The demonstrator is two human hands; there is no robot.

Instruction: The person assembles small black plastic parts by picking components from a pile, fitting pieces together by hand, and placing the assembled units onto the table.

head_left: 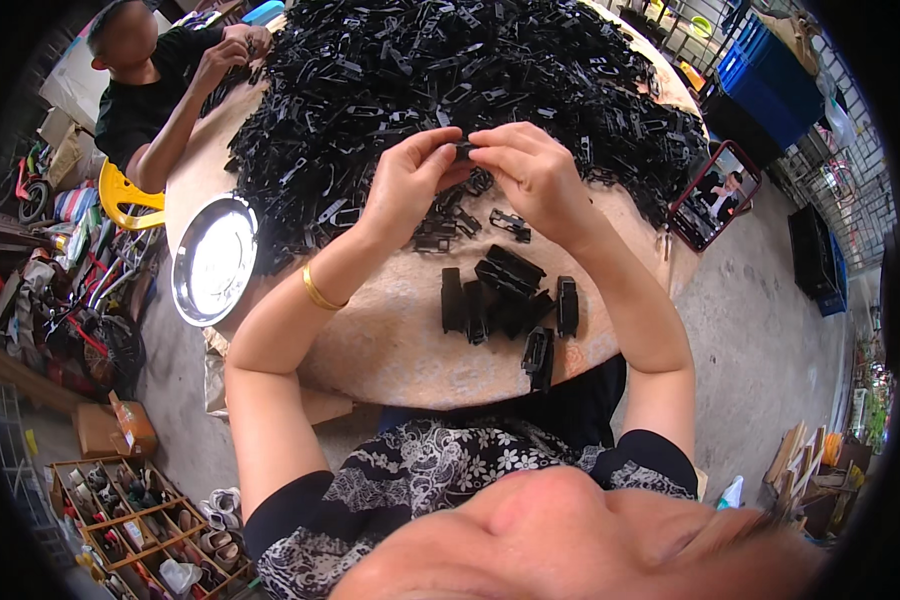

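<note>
Small black clip (463, 150) pinched between left hand (410, 185) & right hand (535, 175) above round table (390, 340); approx. a dozen finished pieces (505, 300) laid out, huge pile (450, 80) judged unprocessed.

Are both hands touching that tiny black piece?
Touching. The head view shows the left hand and right hand pinching the small black part between their fingertips.
</note>
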